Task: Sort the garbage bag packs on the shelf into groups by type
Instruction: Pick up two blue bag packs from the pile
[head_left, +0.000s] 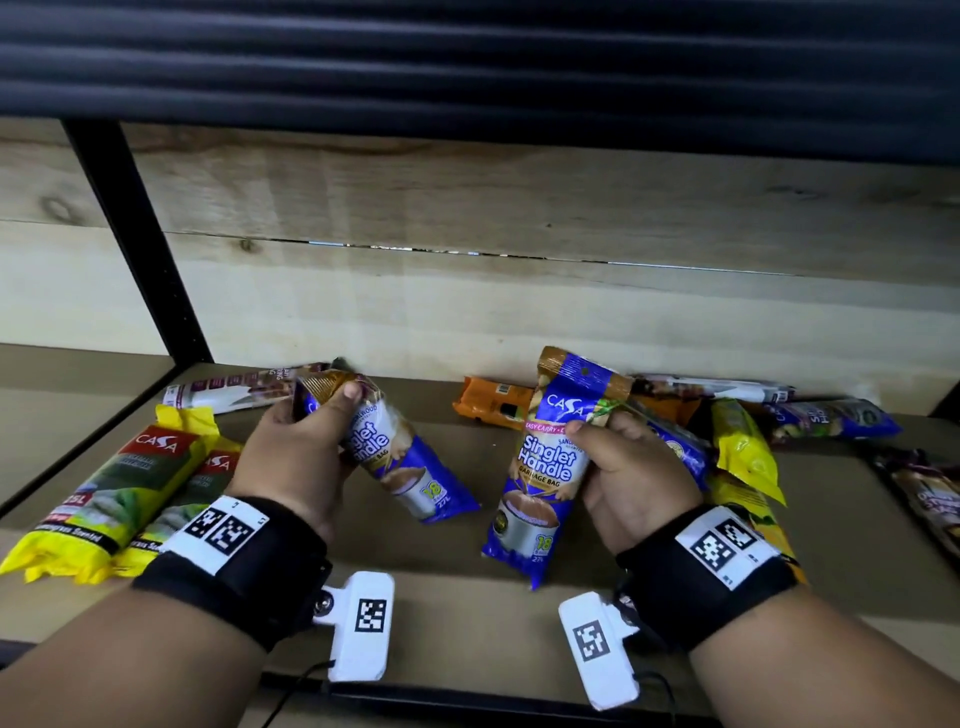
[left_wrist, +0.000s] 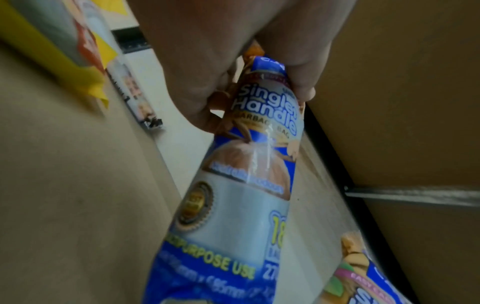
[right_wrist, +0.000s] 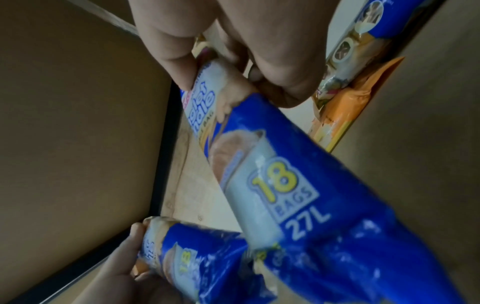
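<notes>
left hand (head_left: 296, 457) gripping blue pack (head_left: 395, 457), right hand (head_left: 631, 478) gripping twin pack (head_left: 545, 467)

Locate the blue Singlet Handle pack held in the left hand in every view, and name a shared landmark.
Head: blue pack, left of centre, tilted.
Left wrist: centre, running toward bottom.
Right wrist: bottom left, beside fingers.
Shared landmark: the other blue pack in the right hand.

Both hands forward over the shelf, left hand (head_left: 298, 447) and right hand (head_left: 631, 475) curled, each gripping.
</notes>
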